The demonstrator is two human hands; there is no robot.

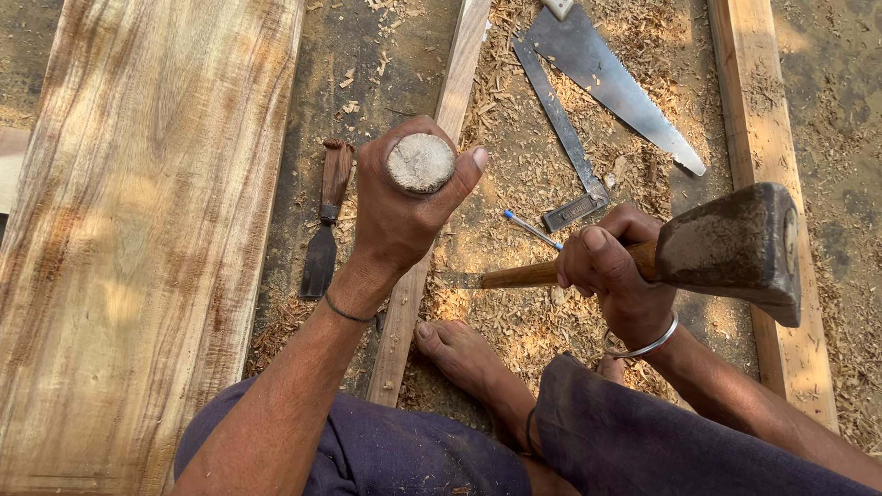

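My left hand (397,213) is closed around a chisel handle (421,163), held upright so that only its round, worn wooden end shows. It stands over a narrow wooden strip (459,69) that runs from my legs away to the top. My right hand (608,264) grips the wooden handle of a heavy hammer close to the head. The dark metal hammer head (735,246) hangs to the right of the chisel, raised above the ground. My bare foot (464,354) rests beside the strip.
A wide plank (138,230) lies on the left. A second chisel (326,225) lies on the ground between plank and strip. A handsaw (611,78), a metal square (565,138) and a blue pen (531,229) lie among wood shavings. Another wooden batten (767,165) runs along the right.
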